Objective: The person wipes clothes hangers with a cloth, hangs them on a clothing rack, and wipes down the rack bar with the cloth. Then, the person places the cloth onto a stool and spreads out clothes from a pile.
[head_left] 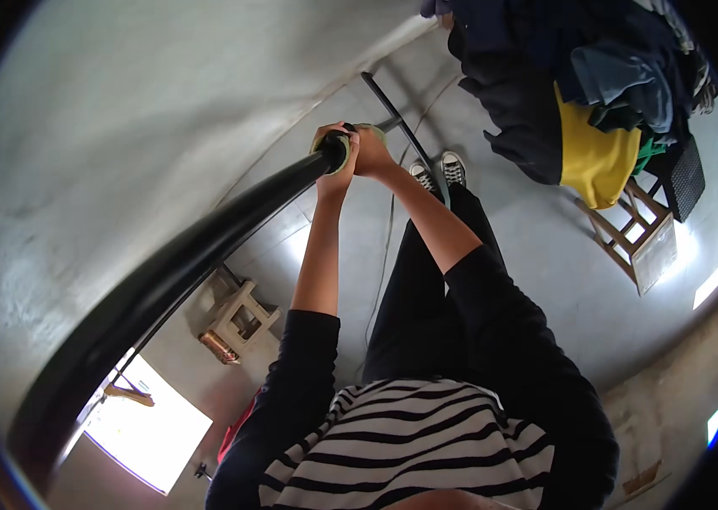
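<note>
Nearest the camera: striped top with black sleeves, both arms stretched forward and down.

Thick black pole runs from lower left of view up toward the hands, close along the pale wall.

Left hand sits at the pole's far end, fingers wrapped shut around it. A yellow-green cloth shows between the fingers and the pole end.

Right hand lies just beside the left, touching it, fingers curled closed on the same cloth at the pole end. Cannot tell whether the right hand also grips the pole itself.

Below the hands: black trousers, two sneakers on the grey floor. A thin dark rod crosses the floor just past the hands; a cable trails along the floor beside the legs.

Left side, farther off: small wooden stool with a copper-coloured can just beside it, bright doorway nearby.

Right side, far: wooden chair piled with clothes, dark items over a yellow one.
</note>
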Available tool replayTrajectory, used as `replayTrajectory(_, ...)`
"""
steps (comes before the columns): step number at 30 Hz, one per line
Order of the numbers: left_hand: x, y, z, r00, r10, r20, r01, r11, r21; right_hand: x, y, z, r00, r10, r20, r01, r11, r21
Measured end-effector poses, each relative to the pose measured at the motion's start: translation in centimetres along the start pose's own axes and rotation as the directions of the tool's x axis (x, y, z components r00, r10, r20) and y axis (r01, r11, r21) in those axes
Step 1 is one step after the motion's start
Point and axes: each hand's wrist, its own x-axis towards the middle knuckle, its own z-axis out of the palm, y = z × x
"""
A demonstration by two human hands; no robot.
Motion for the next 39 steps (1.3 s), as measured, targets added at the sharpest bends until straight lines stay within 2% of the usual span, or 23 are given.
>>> replayTrajectory(1,-0.1,-1.4,0.7,0.999,0.016,-0.027,-0.017,1.000,-0.009,0.2,1.6,0.2,0.999,0.013,0.033,-0.012,0.999,-0.030)
replayTrajectory(2,-0.3,-2.9,1.3,1.000,-0.010,0.016,0.012,0.996,-0.085,0.2,3.2,0.5,0.997,0.029,0.068,-0.025,0.998,-0.058)
replayTrajectory(4,-0.9,-6.0,2.3,0.996,-0.052,0.069,0.056,0.996,-0.069,0.2,5.2,0.3,0.989,0.098,0.111,-0.089,0.993,-0.082)
replayTrajectory(5,-0.9,-7.0,3.1,0.999,-0.043,0.016,0.043,0.999,-0.016,0.3,6.2,0.2,0.985,0.128,0.114,-0.117,0.988,-0.097)
replayTrajectory(9,-1.5,-10.7,5.1,0.993,-0.117,-0.001,0.117,0.992,-0.054,0.9,10.2,0.9,0.965,0.178,0.192,-0.157,0.980,-0.120)
replayTrajectory(10,-1.5,-11.6,5.5,0.992,-0.127,0.004,0.127,0.990,-0.055,0.9,11.2,1.2,0.973,0.168,0.160,-0.153,0.983,-0.099)
replayTrajectory(13,-1.8,-13.9,6.4,0.988,-0.154,0.008,0.155,0.986,-0.062,1.2,13.9,2.1,0.955,0.227,0.193,-0.200,0.968,-0.150)
replayTrajectory(14,-1.9,-14.7,6.7,0.987,-0.161,0.010,0.161,0.985,-0.062,1.2,14.7,2.5,0.940,0.295,0.173,-0.274,0.952,-0.139)
replayTrajectory(16,-2.0,-16.1,7.2,0.980,-0.198,0.029,0.200,0.972,-0.124,1.2,16.2,2.9,0.938,0.306,0.162,-0.290,0.950,-0.114)
replayTrajectory(20,-2.2,-17.7,8.0,0.974,-0.226,0.033,0.228,0.969,-0.096,1.2,17.8,3.5,0.931,0.353,0.095,-0.347,0.935,-0.073)
replayTrajectory(23,-2.4,-17.6,7.8,0.977,-0.211,0.030,0.213,0.972,-0.100,0.9,17.6,3.8,0.961,0.275,0.039,-0.276,0.961,0.024)
replayTrajectory(26,-2.3,-15.8,7.7,0.972,-0.233,0.001,0.232,0.966,-0.114,0.6,16.2,3.0,0.957,0.277,0.084,-0.277,0.961,-0.013)
replayTrajectory(27,-2.4,-15.0,7.5,0.983,-0.183,-0.022,0.180,0.979,-0.099,0.5,15.5,2.9,0.968,0.240,0.079,-0.237,0.971,-0.039)
replayTrajectory(29,-2.4,-13.7,6.5,0.996,-0.089,-0.031,0.086,0.994,-0.072,0.1,13.4,2.9,0.976,0.219,0.015,-0.219,0.976,-0.014)
replayTrajectory(30,-2.2,-12.6,5.8,0.996,-0.086,-0.036,0.083,0.994,-0.068,0.0,11.6,2.3,0.982,0.186,0.018,-0.186,0.983,0.010)
replayTrajectory(32,-2.2,-10.4,4.9,0.990,-0.136,-0.046,0.134,0.990,-0.054,-0.7,10.4,2.8,0.987,0.123,-0.101,-0.117,0.991,0.064)
replayTrajectory(34,-2.0,-9.2,4.3,0.983,-0.182,0.015,0.182,0.980,-0.084,-1.0,9.0,2.4,0.979,0.173,-0.111,-0.160,0.981,0.112)
replayTrajectory(35,-2.0,-9.6,4.2,0.991,-0.132,0.027,0.133,0.989,-0.061,-0.9,8.5,2.2,0.979,0.150,-0.135,-0.135,0.984,0.117)
replayTrajectory(37,-1.9,-10.4,4.3,0.990,-0.132,0.042,0.134,0.989,-0.054,-0.7,8.4,2.1,0.978,0.129,-0.162,-0.110,0.986,0.122)
replayTrajectory(39,-1.9,-11.7,4.7,0.992,-0.111,0.059,0.115,0.990,-0.076,-0.5,9.7,2.8,0.963,0.207,-0.172,-0.196,0.978,0.074)
